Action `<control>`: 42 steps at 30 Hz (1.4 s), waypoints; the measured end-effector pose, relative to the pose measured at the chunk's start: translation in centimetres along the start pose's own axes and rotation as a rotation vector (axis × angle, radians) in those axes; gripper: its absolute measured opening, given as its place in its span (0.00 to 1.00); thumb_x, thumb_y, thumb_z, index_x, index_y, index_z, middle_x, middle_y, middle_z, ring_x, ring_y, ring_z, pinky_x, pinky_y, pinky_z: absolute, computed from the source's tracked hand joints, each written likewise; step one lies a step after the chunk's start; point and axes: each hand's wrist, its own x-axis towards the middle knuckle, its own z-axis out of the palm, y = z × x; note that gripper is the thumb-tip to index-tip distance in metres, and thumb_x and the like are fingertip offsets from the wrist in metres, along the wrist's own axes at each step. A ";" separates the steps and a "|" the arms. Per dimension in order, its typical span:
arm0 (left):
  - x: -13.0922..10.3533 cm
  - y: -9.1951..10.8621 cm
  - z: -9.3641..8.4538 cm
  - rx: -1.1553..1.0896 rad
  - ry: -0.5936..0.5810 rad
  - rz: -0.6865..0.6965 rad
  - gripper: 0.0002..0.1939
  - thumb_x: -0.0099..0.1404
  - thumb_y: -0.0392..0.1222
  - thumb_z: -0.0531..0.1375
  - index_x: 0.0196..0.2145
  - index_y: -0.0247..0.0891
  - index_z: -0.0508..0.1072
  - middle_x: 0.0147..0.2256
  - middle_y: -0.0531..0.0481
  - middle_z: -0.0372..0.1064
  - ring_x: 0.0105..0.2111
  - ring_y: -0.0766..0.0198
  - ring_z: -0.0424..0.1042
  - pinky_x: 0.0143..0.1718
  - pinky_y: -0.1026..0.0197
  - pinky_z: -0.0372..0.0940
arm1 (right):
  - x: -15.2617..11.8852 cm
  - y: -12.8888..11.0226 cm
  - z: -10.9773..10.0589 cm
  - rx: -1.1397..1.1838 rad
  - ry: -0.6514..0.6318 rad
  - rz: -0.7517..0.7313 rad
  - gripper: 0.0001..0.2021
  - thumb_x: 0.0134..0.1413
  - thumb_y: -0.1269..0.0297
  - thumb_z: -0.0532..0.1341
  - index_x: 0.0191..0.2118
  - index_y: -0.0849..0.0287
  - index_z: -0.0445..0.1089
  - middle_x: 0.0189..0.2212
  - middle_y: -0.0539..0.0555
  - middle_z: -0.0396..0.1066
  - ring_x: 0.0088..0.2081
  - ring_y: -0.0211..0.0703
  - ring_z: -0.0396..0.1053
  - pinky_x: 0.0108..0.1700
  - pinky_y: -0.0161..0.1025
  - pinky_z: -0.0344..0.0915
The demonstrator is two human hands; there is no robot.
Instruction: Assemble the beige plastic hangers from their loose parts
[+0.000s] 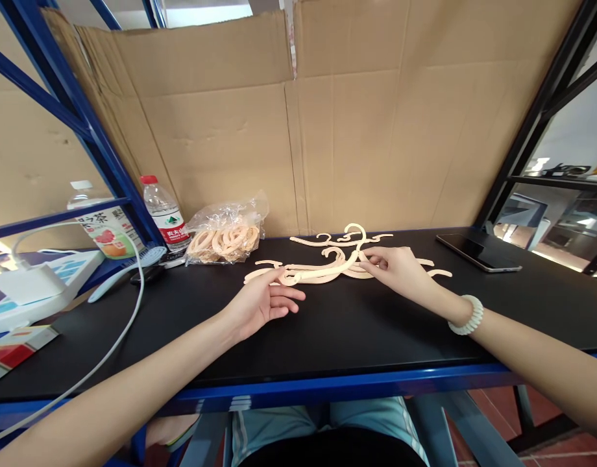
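Pinched between the thumb and fingers of my right hand (393,264) is a pale S-shaped scroll piece (350,264), tilted up off the table with its upper curl raised. My left hand (259,299) lies palm up at the scroll's lower left curl, fingers apart and the thumb up against or just beside that curl; contact is unclear. Beneath and behind the raised piece, several more pale scroll pieces (318,278) overlap on the black table. A thin scroll strip (322,243) lies at the back, by the cardboard.
A clear bag of scroll pieces (225,241) and a red-capped water bottle (166,217) stand left, near a pale blue brush (128,269) and a white cable (141,285). A phone (476,253) lies right. Cardboard (352,130) walls the back.
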 end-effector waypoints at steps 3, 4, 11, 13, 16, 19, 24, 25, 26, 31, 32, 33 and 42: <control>-0.4 -0.6 0.5 0.203 -0.178 0.037 0.22 0.68 0.53 0.48 0.22 0.35 0.61 0.30 0.38 0.75 0.20 0.63 0.73 0.17 0.68 0.62 | 0.1 0.2 0.0 0.005 0.025 0.003 0.12 0.56 0.58 0.56 0.32 0.59 0.72 0.21 0.50 0.70 0.20 0.39 0.63 0.26 0.35 0.56; -0.6 -0.9 0.7 0.305 -0.231 0.077 0.24 0.68 0.54 0.47 0.22 0.35 0.61 0.29 0.38 0.75 0.21 0.63 0.73 0.18 0.67 0.63 | 0.1 0.2 0.0 0.008 0.032 0.004 0.12 0.56 0.57 0.56 0.32 0.59 0.72 0.21 0.50 0.70 0.20 0.39 0.63 0.26 0.35 0.57; -2.3 -3.0 1.2 1.319 -0.223 1.216 0.12 0.66 0.39 0.51 0.31 0.33 0.72 0.35 0.41 0.74 0.35 0.57 0.74 0.36 0.56 0.70 | -0.1 -0.3 0.3 0.004 -0.017 -0.003 0.12 0.57 0.57 0.55 0.31 0.59 0.70 0.20 0.50 0.68 0.21 0.39 0.63 0.26 0.35 0.55; -2.5 -3.2 1.3 1.397 -0.204 1.373 0.09 0.66 0.37 0.52 0.37 0.33 0.72 0.43 0.40 0.72 0.45 0.55 0.71 0.45 0.54 0.69 | -0.2 -0.4 0.7 -0.002 -0.044 -0.025 0.13 0.59 0.57 0.55 0.29 0.59 0.69 0.20 0.49 0.67 0.21 0.38 0.62 0.26 0.35 0.55; -2.2 -3.3 1.4 1.498 -0.151 1.370 0.16 0.66 0.41 0.55 0.50 0.32 0.69 0.54 0.38 0.65 0.58 0.50 0.60 0.57 0.48 0.60 | -0.2 -0.5 1.3 -0.041 -0.070 -0.068 0.13 0.59 0.58 0.55 0.26 0.59 0.66 0.21 0.50 0.66 0.22 0.39 0.62 0.27 0.35 0.54; -1.4 -3.1 1.2 1.610 -0.128 1.222 0.22 0.67 0.42 0.54 0.56 0.32 0.64 0.59 0.38 0.59 0.60 0.48 0.56 0.60 0.44 0.55 | 0.0 -0.6 1.7 -0.083 -0.086 -0.104 0.13 0.58 0.62 0.56 0.23 0.59 0.61 0.22 0.50 0.64 0.24 0.38 0.61 0.28 0.36 0.54; -0.5 -3.0 0.9 1.639 -0.171 1.006 0.24 0.68 0.47 0.50 0.57 0.30 0.65 0.59 0.37 0.59 0.60 0.48 0.56 0.59 0.47 0.57 | 0.1 -1.0 1.5 -0.075 -0.170 -0.149 0.14 0.58 0.70 0.54 0.21 0.59 0.56 0.23 0.48 0.60 0.24 0.36 0.58 0.29 0.35 0.54; -0.5 -2.9 0.8 1.626 -0.176 0.994 0.24 0.69 0.48 0.50 0.57 0.30 0.65 0.58 0.37 0.60 0.60 0.48 0.56 0.59 0.47 0.56 | 0.1 -1.0 1.4 -0.072 -0.181 -0.154 0.14 0.58 0.71 0.54 0.21 0.59 0.56 0.23 0.48 0.59 0.24 0.36 0.58 0.29 0.35 0.53; -0.5 -2.9 0.8 1.606 -0.177 0.992 0.24 0.69 0.48 0.49 0.56 0.31 0.65 0.58 0.37 0.61 0.60 0.48 0.57 0.59 0.47 0.56 | 0.1 -1.0 1.4 -0.067 -0.190 -0.159 0.14 0.58 0.71 0.54 0.21 0.59 0.56 0.23 0.48 0.59 0.24 0.35 0.57 0.29 0.34 0.53; -0.7 -2.9 1.0 1.579 -0.147 1.030 0.20 0.67 0.47 0.51 0.52 0.34 0.69 0.52 0.39 0.67 0.55 0.47 0.62 0.56 0.46 0.58 | 0.1 -1.2 1.3 -0.027 -0.204 -0.178 0.11 0.56 0.75 0.56 0.23 0.60 0.59 0.25 0.48 0.60 0.25 0.35 0.59 0.30 0.34 0.54; -0.8 -2.8 1.1 1.590 -0.137 1.036 0.20 0.67 0.46 0.51 0.51 0.34 0.70 0.51 0.39 0.68 0.54 0.47 0.63 0.55 0.45 0.59 | 0.1 -1.3 1.4 -0.030 -0.209 -0.183 0.11 0.56 0.75 0.56 0.23 0.60 0.60 0.25 0.48 0.61 0.26 0.35 0.59 0.30 0.34 0.54; -0.8 -2.8 1.1 1.598 -0.127 1.042 0.19 0.67 0.46 0.52 0.50 0.35 0.70 0.50 0.40 0.68 0.53 0.47 0.64 0.54 0.45 0.60 | 0.1 -1.3 1.4 -0.037 -0.216 -0.186 0.11 0.55 0.76 0.57 0.23 0.60 0.60 0.25 0.48 0.61 0.26 0.36 0.59 0.30 0.34 0.54; 0.2 -2.6 0.7 1.612 0.018 1.002 0.17 0.66 0.46 0.52 0.46 0.33 0.67 0.49 0.37 0.65 0.50 0.48 0.64 0.49 0.47 0.62 | 0.0 -0.3 2.0 -0.172 -0.142 -0.218 0.10 0.60 0.61 0.57 0.41 0.61 0.70 0.38 0.59 0.68 0.43 0.50 0.64 0.46 0.44 0.63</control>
